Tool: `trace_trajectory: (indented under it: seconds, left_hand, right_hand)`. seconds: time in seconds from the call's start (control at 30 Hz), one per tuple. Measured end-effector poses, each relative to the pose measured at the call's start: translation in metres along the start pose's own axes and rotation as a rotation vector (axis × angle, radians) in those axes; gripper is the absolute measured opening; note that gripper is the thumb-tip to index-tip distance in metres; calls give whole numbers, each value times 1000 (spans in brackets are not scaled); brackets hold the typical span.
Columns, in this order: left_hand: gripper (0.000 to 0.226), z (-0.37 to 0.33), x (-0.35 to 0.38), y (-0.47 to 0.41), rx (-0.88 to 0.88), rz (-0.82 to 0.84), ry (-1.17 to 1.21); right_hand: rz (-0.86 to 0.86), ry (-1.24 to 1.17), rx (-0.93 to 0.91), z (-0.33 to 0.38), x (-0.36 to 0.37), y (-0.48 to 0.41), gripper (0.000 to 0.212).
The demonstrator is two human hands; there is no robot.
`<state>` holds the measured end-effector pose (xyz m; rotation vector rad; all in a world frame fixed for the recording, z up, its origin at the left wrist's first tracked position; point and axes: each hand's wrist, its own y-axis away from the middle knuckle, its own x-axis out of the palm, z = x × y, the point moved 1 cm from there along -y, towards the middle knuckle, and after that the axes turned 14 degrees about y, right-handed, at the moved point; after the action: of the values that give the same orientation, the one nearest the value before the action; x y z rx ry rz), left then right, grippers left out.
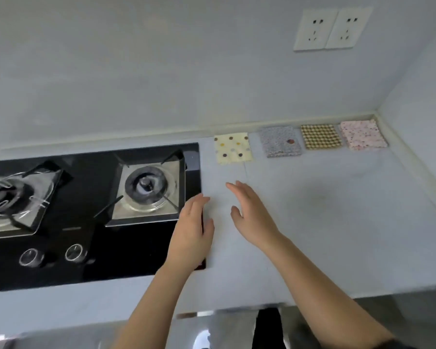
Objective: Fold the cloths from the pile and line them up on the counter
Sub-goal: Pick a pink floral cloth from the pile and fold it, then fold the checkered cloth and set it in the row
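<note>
Both hands are empty, fingers straight and loosely together, palms down. The left hand (191, 230) lies over the right edge of the stove (91, 260); whether it touches is unclear. The right hand (252, 215) is just beside it, over the bare counter (325, 222).

Beyond the right hand's fingertips, well apart from them, four folded cloths lie in a row along the back wall: a dotted cloth (233, 149) straight ahead, then to the right a grey cloth (280, 141), a checked cloth (321, 136) and a pink cloth (364, 134) in the corner. None touches another.

A burner (149, 187) sits just left of the left hand's fingers. Two sockets (332, 28) are on the wall, high beyond the cloths.
</note>
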<state>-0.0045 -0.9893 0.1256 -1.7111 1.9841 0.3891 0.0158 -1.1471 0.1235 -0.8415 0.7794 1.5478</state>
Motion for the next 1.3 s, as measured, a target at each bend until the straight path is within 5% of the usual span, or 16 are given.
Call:
trace_trajectory:
  seconds: [0.4, 1.07, 1.3]
  left_hand:
    - [37, 92, -215, 165, -94, -292, -10]
    - [28, 308, -521, 135, -386, -534, -61]
    - [24, 403, -621, 143, -370, -461, -112]
  right_hand:
    - [89, 69, -296, 236, 103, 57, 49]
    - [357, 82, -519, 515, 312, -135, 36]
    - [356, 132, -506, 597, 382, -156, 35]
